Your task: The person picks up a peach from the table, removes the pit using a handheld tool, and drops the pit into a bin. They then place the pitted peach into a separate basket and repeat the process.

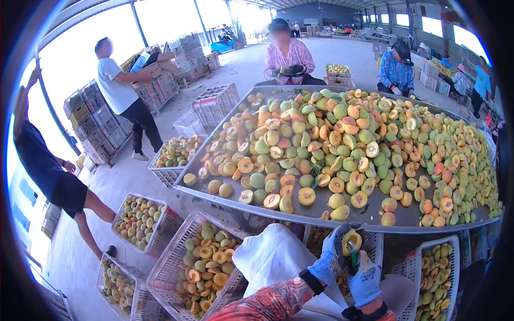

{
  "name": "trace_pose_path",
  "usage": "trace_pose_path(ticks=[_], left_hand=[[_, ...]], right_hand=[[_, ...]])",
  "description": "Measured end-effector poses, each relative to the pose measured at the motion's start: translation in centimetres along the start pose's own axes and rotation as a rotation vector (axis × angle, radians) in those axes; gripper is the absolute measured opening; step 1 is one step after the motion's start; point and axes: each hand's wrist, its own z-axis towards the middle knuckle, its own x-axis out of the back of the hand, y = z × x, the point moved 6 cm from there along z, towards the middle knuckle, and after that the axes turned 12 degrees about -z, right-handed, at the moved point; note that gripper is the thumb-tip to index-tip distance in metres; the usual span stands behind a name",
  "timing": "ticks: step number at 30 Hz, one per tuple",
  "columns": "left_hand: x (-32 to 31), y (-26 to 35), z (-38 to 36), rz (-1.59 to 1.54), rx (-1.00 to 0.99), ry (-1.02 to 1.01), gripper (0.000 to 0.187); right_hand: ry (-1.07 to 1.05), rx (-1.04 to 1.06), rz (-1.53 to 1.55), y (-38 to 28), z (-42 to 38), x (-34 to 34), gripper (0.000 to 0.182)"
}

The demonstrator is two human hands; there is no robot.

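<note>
My left hand [331,260], in a blue glove with dark fingers, is closed around a cut peach half [352,241], its yellow flesh facing up. In a blue and white glove, my right hand [365,279] grips a small green-handled tool [353,259], whose metal tip touches or nearly touches the cut face. The tool's exact kind is hard to make out. Both hands are just below the near edge of a metal table [241,199] heaped with whole and halved peaches [342,139]. Under them, a crate [316,235] of peach pieces is partly hidden.
A large crate [155,278] of peach halves stands left of my lap, another crate [455,251] on the right. More filled crates [168,224] line the floor. Two people [289,56] sit across the table; one person [115,80] carries a box, another stands far left.
</note>
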Motion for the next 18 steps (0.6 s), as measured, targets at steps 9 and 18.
trace_pose_path(ticks=[9,18], left_hand=[[1.1,0.6,-1.5,0.173,-0.068,0.296,0.025],[0.6,1.8,-2.0,0.497,-0.211,0.317,0.024]], right_hand=[[-0.238,0.034,0.145,-0.8,-1.1,-1.1,0.039],[-0.264,0.042,0.396,-1.1,-1.7,-1.9,0.042]])
